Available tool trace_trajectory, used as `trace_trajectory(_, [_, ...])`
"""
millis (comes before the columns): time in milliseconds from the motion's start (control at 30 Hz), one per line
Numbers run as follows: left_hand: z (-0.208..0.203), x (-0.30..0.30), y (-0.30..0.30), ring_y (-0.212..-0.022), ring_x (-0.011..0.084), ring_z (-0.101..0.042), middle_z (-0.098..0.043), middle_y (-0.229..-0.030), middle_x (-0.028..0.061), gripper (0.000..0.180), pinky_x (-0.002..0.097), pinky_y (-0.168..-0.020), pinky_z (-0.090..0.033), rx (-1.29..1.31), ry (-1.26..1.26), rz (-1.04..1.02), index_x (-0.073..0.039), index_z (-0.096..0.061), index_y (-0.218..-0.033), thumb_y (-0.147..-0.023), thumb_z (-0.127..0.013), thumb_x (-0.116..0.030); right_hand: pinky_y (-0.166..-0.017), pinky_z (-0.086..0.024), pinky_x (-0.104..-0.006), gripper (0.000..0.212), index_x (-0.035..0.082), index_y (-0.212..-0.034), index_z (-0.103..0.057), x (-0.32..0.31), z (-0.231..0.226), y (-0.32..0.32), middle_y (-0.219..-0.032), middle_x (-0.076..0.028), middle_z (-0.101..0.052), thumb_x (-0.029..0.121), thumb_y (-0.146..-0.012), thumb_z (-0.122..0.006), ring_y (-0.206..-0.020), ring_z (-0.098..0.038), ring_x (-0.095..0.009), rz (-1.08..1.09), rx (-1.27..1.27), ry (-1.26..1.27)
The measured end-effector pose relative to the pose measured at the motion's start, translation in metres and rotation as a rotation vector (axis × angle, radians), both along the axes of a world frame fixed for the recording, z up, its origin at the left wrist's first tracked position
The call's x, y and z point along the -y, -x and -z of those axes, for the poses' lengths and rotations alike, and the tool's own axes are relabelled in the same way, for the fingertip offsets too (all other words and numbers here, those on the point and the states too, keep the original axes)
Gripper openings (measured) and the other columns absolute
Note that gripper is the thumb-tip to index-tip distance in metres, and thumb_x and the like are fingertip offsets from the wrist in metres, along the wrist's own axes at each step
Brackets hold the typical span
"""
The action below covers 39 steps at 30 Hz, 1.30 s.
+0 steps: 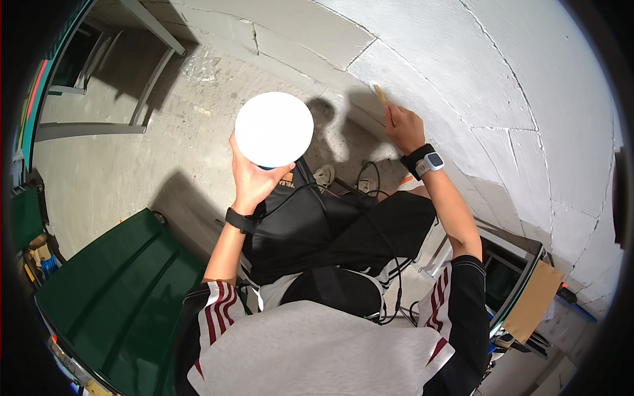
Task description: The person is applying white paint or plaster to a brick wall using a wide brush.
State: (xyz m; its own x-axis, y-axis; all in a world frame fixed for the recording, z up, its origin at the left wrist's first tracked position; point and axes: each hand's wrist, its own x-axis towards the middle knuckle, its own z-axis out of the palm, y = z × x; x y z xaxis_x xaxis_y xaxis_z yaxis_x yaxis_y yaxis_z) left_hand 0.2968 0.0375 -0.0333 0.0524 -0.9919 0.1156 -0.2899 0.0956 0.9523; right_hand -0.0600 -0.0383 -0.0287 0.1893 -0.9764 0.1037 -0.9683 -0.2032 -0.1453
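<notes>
My left hand [252, 181] is closed round the side of a round tub [274, 129] with a plain white top face. Whether that face is a lid or white contents I cannot tell. In my right hand [404, 129] is a slim stick-like tool [379, 93] with a yellowish end, pinched between the fingers. It looks like a small paintbrush, though most of it is hidden by the hand. Its visible end is at or very close to the white block wall [449, 79]; contact is unclear. Dark bands circle both wrists.
A black bag [290, 214] lies across my lap, with dark cables [380, 228] trailing over it. To the left stand a dark green lidded box [125, 297] and a grey metal frame [89, 132]. Crumpled clear plastic [200, 68] lies on the concrete floor. Cardboard [533, 301] is at the lower right.
</notes>
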Motion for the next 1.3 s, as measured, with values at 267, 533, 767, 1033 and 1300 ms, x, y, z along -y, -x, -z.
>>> trace_trajectory(267, [-0.005,0.0,0.002,-0.117,0.0317,-0.058,-0.054,-0.126,0.0204,0.105,0.0428,-0.094,-0.051,-0.043,-0.026,0.019,-0.002,-0.026,-0.141,-0.058,-0.091,-0.009,-0.058,-0.051,-0.0449,0.022,0.007,-0.11,-0.064,0.033,0.023,-0.027,-0.077,-0.011,-0.065,0.022,-0.098,-0.054,-0.067,-0.063,-0.032,-0.18,0.068,0.082])
trace_trajectory(533, [0.003,-0.001,-0.003,-0.119,0.0319,-0.056,-0.052,-0.128,0.0204,0.108,0.0435,-0.095,-0.05,-0.005,-0.048,-0.016,-0.002,-0.025,-0.141,-0.057,-0.092,-0.011,-0.06,-0.051,-0.046,0.023,0.007,-0.112,-0.064,0.002,0.011,-0.009,-0.082,-0.011,-0.066,0.021,-0.099,-0.052,-0.069,-0.064,-0.033,0.022,0.065,0.07])
trace_trajectory(767, [-0.001,0.002,0.0,-0.119,0.0321,-0.055,-0.049,-0.13,0.0202,0.108,0.0431,-0.095,-0.05,-0.031,-0.043,0.033,-0.002,-0.025,-0.142,-0.058,-0.092,-0.012,-0.059,-0.051,-0.0445,0.024,0.006,-0.112,-0.064,0.023,-0.007,-0.018,-0.081,-0.011,-0.066,0.021,-0.099,-0.052,-0.066,-0.063,-0.033,-0.19,0.074,0.118])
trace_trajectory(1033, [0.0,-0.002,-0.001,-0.12,0.0318,-0.054,-0.049,-0.129,0.0198,0.106,0.0433,-0.095,-0.05,-0.041,-0.033,0.014,-0.002,-0.025,-0.142,-0.059,-0.091,-0.012,-0.056,-0.051,-0.0431,0.023,0.007,-0.112,-0.064,-0.008,-0.011,-0.013,-0.076,-0.011,-0.065,0.021,-0.098,-0.053,-0.062,-0.062,-0.031,-0.022,0.05,0.126])
trace_trajectory(1300, [0.006,-0.001,-0.002,-0.12,0.032,-0.055,-0.049,-0.13,0.02,0.107,0.0439,-0.096,-0.049,-0.048,-0.044,0.011,-0.003,-0.025,-0.142,-0.059,-0.092,-0.014,-0.055,-0.05,-0.0406,0.024,0.007,-0.115,-0.067,0.007,-0.019,-0.025,-0.074,-0.012,-0.065,0.02,-0.099,-0.054,-0.062,-0.063,-0.031,-0.005,0.061,0.199])
